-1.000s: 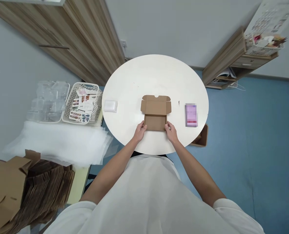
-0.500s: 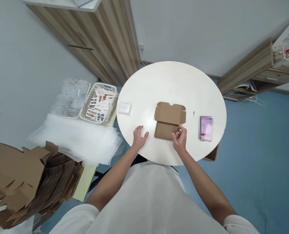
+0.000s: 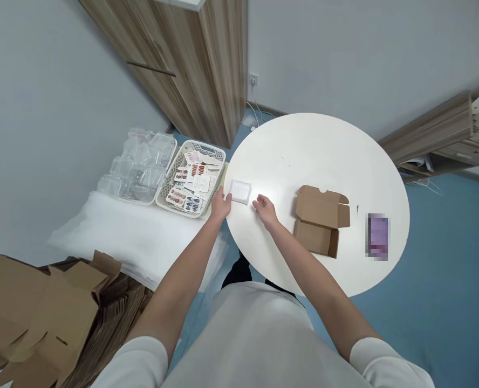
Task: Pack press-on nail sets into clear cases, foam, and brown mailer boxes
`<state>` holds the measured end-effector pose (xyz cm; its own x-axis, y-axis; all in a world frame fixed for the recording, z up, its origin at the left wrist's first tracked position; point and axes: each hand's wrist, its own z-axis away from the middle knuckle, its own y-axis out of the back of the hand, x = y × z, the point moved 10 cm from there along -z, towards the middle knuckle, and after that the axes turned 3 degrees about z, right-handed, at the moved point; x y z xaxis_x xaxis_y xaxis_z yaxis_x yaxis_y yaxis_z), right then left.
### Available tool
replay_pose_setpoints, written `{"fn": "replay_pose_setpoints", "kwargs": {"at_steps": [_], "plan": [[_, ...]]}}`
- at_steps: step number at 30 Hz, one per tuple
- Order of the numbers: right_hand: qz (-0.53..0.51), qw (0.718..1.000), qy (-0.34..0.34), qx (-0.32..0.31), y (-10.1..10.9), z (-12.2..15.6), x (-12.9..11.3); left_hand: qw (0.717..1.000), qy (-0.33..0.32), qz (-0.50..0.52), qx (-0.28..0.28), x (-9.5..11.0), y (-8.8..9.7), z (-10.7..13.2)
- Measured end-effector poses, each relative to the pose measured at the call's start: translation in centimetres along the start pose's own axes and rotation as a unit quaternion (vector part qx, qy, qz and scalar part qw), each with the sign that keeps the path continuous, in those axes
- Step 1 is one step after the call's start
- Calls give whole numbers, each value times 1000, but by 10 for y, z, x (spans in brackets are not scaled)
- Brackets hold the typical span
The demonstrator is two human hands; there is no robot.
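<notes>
A small clear plastic case [image 3: 240, 191] lies near the left edge of the round white table [image 3: 324, 151]. My left hand [image 3: 221, 205] touches the case's left side, fingers curled at its edge. My right hand [image 3: 265, 209] hovers just right of the case, fingers loosely spread and holding nothing. An open brown cardboard box [image 3: 320, 220] with its lid flap up sits on the table to the right of both hands, untouched.
A purple card [image 3: 377, 236] lies at the table's right side. Left of the table stand a white basket of printed cards [image 3: 193, 178], clear plastic cases [image 3: 140, 164], white foam sheets [image 3: 134, 237] and a stack of flat cardboard blanks [image 3: 49, 318]. A wooden cabinet [image 3: 191, 64] stands behind.
Both hands have left the cardboard box and moved left to the clear plastic case. The view has swung left, so the table now sits further right.
</notes>
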<state>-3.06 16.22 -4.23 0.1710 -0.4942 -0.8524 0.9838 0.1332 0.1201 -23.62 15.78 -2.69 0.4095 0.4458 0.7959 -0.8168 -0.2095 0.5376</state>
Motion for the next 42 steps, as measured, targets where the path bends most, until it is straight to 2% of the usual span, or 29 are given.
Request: {"fn": "replay_pose_setpoints", "kwargs": {"at_steps": [5, 9, 12, 15, 19, 22, 26, 30, 33, 37, 42], "plan": [[-30, 999, 8, 13, -21, -22, 1, 999, -27, -20, -25, -1, -16, -15], [-3, 999, 37, 11, -21, -25, 2, 998, -38, 34, -37, -10, -28, -9], [26, 999, 25, 22, -8, -18, 9, 993, -11, 103, -61, -20, -36, 2], [29, 999, 24, 35, 9, -4, 8, 987, 8, 141, -76, -18, -41, 19], [2, 998, 49, 46, 32, 23, -3, 988, -30, 145, -50, 11, -40, 53], [-12, 995, 78, 63, 61, 49, -12, 983, -67, 166, -35, 39, -48, 86], [-14, 990, 103, 92, 116, 85, -13, 981, -95, 164, -50, 73, -80, 127], [28, 985, 113, 130, 180, 111, -4, 977, -130, 119, -117, 107, -130, 159], [88, 978, 111, 150, 216, 120, 4, 972, -152, 79, -159, 125, -165, 176], [189, 969, 88, 130, 235, 120, 20, 966, -169, -3, -197, 130, -199, 189], [310, 945, 50, 90, 236, 112, 40, 955, -138, -108, -238, 114, -221, 193]]}}
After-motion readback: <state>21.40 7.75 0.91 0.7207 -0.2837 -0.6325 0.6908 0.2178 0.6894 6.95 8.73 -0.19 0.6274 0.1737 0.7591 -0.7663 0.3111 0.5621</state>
